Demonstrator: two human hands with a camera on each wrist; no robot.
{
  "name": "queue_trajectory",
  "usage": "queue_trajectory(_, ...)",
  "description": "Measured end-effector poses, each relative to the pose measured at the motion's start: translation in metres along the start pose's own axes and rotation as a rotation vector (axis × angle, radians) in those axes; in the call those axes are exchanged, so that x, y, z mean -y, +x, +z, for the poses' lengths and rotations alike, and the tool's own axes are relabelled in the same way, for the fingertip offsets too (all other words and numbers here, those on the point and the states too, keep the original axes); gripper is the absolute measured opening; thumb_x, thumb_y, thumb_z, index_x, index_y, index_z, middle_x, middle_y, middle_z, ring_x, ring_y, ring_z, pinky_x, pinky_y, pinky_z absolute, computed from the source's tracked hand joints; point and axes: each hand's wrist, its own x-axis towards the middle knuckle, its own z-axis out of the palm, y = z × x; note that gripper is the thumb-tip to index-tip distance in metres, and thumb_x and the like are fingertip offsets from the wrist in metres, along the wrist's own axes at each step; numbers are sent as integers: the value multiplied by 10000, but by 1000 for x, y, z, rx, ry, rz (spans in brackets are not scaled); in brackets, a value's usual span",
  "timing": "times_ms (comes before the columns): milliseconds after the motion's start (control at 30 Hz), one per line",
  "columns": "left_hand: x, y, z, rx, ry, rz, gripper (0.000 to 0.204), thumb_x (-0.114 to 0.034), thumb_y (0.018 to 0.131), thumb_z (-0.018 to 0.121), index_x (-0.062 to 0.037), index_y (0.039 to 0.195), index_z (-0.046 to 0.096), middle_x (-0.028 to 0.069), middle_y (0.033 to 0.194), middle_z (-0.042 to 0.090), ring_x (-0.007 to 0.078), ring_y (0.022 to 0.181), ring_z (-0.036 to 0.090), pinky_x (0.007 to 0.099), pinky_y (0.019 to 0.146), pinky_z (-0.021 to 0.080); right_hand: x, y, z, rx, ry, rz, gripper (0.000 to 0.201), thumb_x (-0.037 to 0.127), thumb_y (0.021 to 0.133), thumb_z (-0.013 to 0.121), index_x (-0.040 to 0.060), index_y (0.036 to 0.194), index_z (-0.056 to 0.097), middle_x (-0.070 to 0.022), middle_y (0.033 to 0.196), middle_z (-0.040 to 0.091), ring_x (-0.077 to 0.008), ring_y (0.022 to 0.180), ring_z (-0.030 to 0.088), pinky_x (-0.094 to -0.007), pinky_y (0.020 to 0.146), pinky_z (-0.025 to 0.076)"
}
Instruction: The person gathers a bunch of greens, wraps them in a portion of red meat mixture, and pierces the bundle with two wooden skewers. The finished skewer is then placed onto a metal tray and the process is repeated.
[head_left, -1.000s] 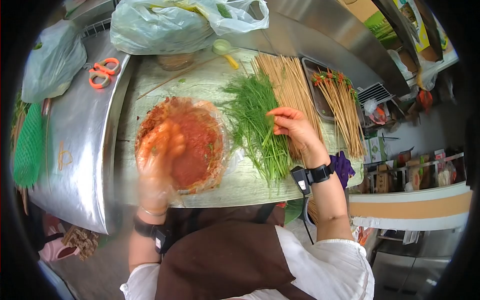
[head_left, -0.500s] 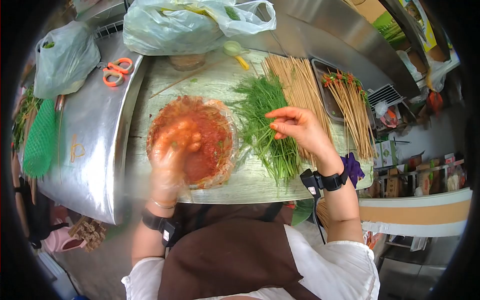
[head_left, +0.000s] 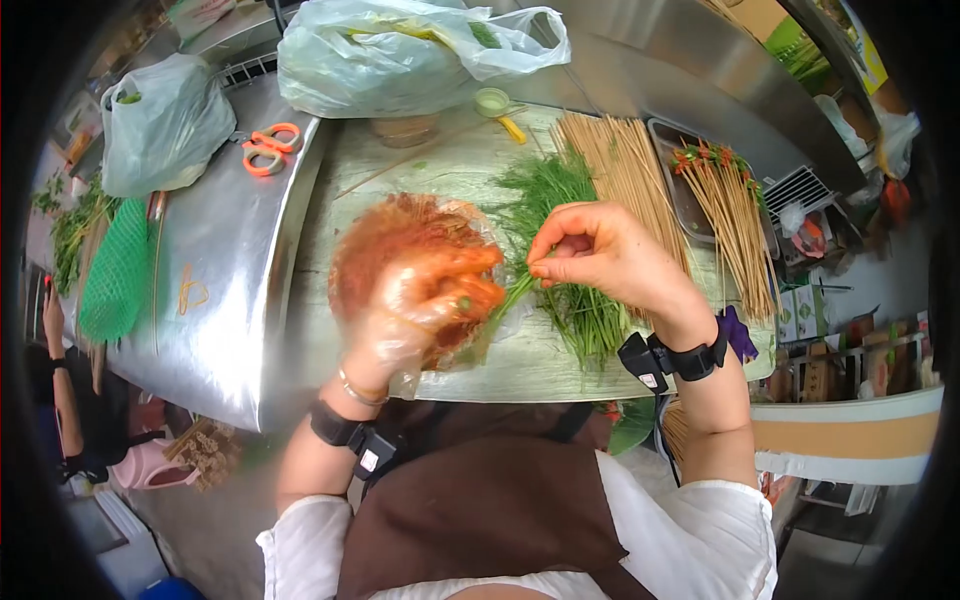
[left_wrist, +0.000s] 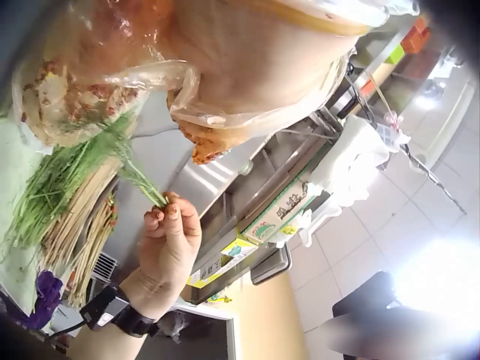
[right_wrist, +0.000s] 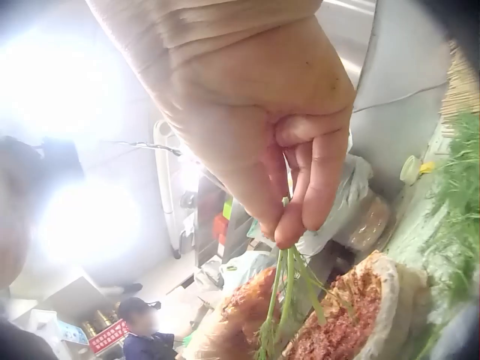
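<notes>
My right hand [head_left: 620,255] pinches a few thin green sprigs [head_left: 513,298] by their stems. In the right wrist view the sprigs [right_wrist: 287,292] hang below the fingertips. My left hand [head_left: 425,300], in a clear glove smeared with red, is over the near right part of a plastic-lined bowl of red paste [head_left: 375,235], close beside the sprigs. Its fingers look bent; whether they hold anything cannot be made out. A pile of feathery greens [head_left: 590,320] lies under and beside my right hand.
Bare wooden skewers [head_left: 625,165] lie behind the greens, and a tray [head_left: 690,215] with red-tipped skewers [head_left: 735,215] is at the right. Orange scissors [head_left: 270,150] rest on the metal surface at left. Plastic bags [head_left: 375,65] stand at the back; a small strainer [head_left: 492,102] is near them.
My left hand has moved right from over the paste toward my right hand. Sprigs now show in my right fingers, which have come closer to the left hand. The camera view has shifted slightly.
</notes>
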Motion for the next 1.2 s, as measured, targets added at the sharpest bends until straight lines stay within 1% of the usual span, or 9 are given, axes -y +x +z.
queue_trajectory(100, -2, 6, 7, 115, 108, -141, 301, -109, 814, 623, 49, 1069, 609, 88, 892, 661, 140, 810, 629, 271, 727, 506, -1, 7, 14, 22, 27, -49, 62, 10, 791, 687, -1, 846, 660, -23, 756, 650, -72, 664, 606, -211, 603, 479)
queue_trajectory(233, -7, 5, 6, 100, 889, 125, 243, -115, 830, 627, 33, 1023, 621, 66, 835, 648, 129, 711, 592, 260, 626, 481, -3, 7, 24, -88, -38, -147, 66, 5, 770, 696, 9, 830, 669, -14, 793, 640, -65, 665, 569, -210, 600, 461)
queue_trajectory(333, 9, -6, 4, -133, 33, -115, 237, -83, 875, 577, 37, 1077, 601, 51, 889, 640, 119, 686, 584, 242, 629, 491, -19, 7, 35, -183, 7, -238, 77, 11, 763, 703, 7, 831, 667, -24, 824, 635, -78, 697, 572, -213, 620, 458)
queue_trajectory(367, 11, -6, -2, -106, -124, -88, 270, -106, 879, 607, 41, 1104, 593, 70, 907, 646, 120, 702, 596, 241, 635, 498, -24, 7, 39, -213, 25, -272, 80, 14, 762, 704, 6, 832, 666, -30, 833, 633, -85, 709, 576, -214, 627, 458)
queue_trajectory(600, 18, -11, -8, -250, -180, -45, 270, -137, 870, 654, 27, 1076, 594, 67, 882, 648, 114, 708, 609, 229, 621, 504, -30, 16, 55, -145, -191, -486, 123, 41, 759, 719, 15, 868, 667, -40, 831, 613, -97, 720, 567, -216, 633, 456)
queue_trajectory(733, 20, -11, -19, -274, -105, 28, 226, -126, 870, 652, 17, 1035, 595, 62, 879, 640, 110, 681, 598, 226, 596, 498, -13, 17, 31, -196, 130, -206, 275, 81, 750, 748, 21, 1002, 656, -13, 899, 539, -42, 654, 494, -199, 585, 433)
queue_trajectory(900, 17, -14, -15, -272, 4, 118, 215, -117, 877, 641, 11, 1042, 586, 65, 895, 635, 106, 676, 589, 228, 583, 492, 2, 13, 38, 33, -260, -134, 283, 0, 755, 706, 22, 1029, 637, -18, 896, 502, -52, 688, 506, -188, 613, 438)
queue_trajectory(1000, 15, -13, -10, -277, -111, 85, 215, -105, 884, 629, 9, 1059, 577, 57, 898, 629, 106, 689, 590, 225, 574, 491, -25, 20, 48, -53, -442, -399, 244, -29, 760, 676, 14, 992, 616, -40, 935, 531, -73, 733, 561, -199, 622, 458)
queue_trajectory(1200, 32, -7, -14, -395, -437, -27, 203, -115, 911, 589, -2, 1077, 559, 64, 874, 612, 123, 668, 582, 221, 536, 478, -32, 20, 81, -306, 251, -233, 184, -23, 781, 666, -1, 960, 627, -46, 909, 575, -98, 748, 606, -230, 692, 519)
